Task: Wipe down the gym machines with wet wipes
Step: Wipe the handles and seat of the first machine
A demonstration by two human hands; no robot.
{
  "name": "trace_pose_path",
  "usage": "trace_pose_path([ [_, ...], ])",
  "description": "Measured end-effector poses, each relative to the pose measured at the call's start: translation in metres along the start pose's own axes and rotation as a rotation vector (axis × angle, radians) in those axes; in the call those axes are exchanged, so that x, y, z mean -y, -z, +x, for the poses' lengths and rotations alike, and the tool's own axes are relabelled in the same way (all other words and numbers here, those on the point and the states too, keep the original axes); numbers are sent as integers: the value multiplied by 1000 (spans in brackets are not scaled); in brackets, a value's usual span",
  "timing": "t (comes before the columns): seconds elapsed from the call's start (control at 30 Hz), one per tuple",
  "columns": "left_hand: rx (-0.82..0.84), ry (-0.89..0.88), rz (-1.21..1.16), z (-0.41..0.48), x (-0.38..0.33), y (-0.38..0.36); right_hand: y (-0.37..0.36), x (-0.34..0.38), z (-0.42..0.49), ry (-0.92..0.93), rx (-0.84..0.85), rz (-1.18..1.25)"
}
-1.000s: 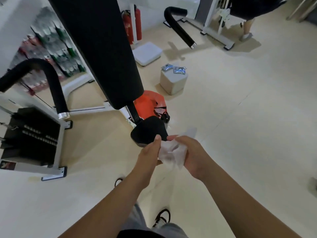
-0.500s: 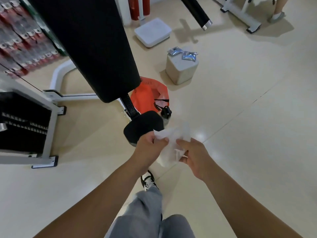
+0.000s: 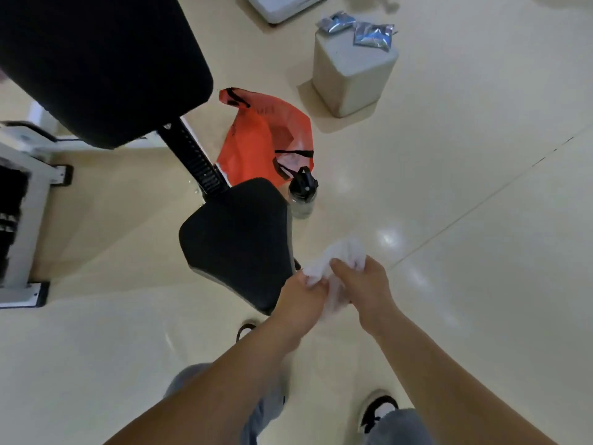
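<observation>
now both hands, left [image 3: 303,297] and right [image 3: 365,284], pinch a white, crumpled, seemingly damp wet wipe [image 3: 337,261] beside the black seat [image 3: 237,239].

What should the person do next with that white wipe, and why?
Probably bring the wipe left onto the black seat pad and start rubbing. Both the left hand and the right hand grip the bunched wipe just off the pad's near corner, so that pad looks like the closest machine surface.
</observation>
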State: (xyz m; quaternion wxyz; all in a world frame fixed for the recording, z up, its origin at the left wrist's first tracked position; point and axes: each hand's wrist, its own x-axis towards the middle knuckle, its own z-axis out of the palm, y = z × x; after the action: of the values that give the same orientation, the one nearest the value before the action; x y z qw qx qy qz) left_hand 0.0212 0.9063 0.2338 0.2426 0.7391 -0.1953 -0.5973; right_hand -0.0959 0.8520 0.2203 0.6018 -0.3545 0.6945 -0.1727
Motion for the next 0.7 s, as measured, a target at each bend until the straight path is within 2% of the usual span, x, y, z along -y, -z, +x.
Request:
trace_pose_path([
  [0.17,0,149,-98,105,74,-63,18,-78,105,54,-78,-108],
  [0.27,-97,174,-188,157,106,-83,5,-105,160,102,-25,-136],
  [0.33,-155,127,-176,184,117,-88,-8,-115,191,123,16,-150],
  [0.53,-348,-17,-57,224,135,-76,-42,-125,238,264,120,-131],
  [0.7,-317,-62,299,218,146,-58,-53,-108,241,391,-59,-176],
])
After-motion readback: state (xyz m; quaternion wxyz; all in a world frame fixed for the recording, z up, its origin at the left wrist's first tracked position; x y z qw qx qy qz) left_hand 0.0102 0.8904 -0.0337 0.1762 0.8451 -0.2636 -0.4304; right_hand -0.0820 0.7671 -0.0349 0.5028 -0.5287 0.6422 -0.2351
